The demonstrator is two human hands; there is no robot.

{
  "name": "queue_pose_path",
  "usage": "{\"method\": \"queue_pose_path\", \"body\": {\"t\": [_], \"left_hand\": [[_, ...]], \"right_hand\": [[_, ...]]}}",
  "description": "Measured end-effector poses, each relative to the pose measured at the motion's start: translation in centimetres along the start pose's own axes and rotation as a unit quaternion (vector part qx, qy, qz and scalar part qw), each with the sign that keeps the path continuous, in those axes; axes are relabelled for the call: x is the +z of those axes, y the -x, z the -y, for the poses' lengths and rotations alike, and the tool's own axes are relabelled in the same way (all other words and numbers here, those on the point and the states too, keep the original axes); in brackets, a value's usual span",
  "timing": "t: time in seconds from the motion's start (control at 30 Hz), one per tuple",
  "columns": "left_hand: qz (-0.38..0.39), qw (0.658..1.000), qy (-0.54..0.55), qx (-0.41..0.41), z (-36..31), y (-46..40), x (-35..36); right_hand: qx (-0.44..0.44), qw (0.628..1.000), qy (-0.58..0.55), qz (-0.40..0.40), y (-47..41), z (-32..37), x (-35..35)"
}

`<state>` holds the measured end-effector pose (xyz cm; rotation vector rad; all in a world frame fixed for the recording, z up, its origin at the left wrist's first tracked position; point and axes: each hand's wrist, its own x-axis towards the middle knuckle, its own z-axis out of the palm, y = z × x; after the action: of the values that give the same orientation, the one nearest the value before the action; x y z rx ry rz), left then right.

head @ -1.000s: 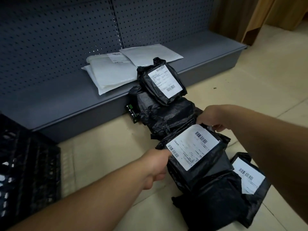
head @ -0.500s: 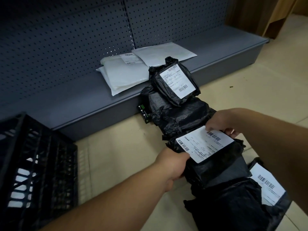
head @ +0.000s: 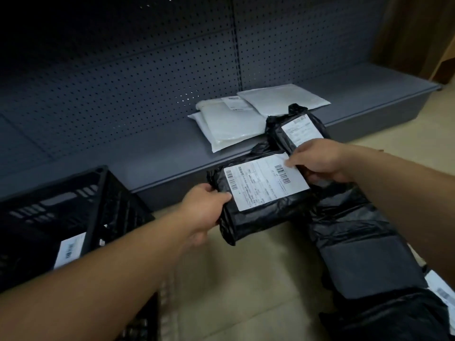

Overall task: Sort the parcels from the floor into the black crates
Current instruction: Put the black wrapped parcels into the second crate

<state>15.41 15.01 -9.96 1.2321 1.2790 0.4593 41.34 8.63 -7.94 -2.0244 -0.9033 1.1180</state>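
1. The left hand [head: 205, 209] and the right hand [head: 317, 159] are both closed on the black parcel [head: 263, 200], one at each short end, lifted off the floor [head: 236, 279]
2. It looks soft, crinkly and light, so it may sag; holding both ends seems best
3. The black crate [head: 93, 210] sits at the left, near the shelf [head: 172, 156] edge, with one parcel label showing inside
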Motion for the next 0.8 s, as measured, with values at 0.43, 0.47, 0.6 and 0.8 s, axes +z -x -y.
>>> {"method": "queue_pose_path", "body": {"t": [0.43,0.47,0.6,0.8], "left_hand": [[-0.109,0.992,-0.049,0.042,-1.6,2.4,-21.2],[-0.117,0.991,-0.056,0.045,-1.4,2.6,-22.8],[-0.161,0.985,-0.057,0.038,0.0,3.8,-28.8],[-0.201,0.977,-0.064,-0.014,3.3,5.3,-36.5]], "right_hand": [[-0.052,0.969,-0.219,0.101,3.3,13.6,15.2],[-0.057,0.967,-0.223,0.108,3.8,14.4,16.6],[-0.077,0.962,-0.222,0.136,6.1,17.4,22.6],[-0.082,0.949,-0.23,0.198,8.7,20.6,31.4]]}}
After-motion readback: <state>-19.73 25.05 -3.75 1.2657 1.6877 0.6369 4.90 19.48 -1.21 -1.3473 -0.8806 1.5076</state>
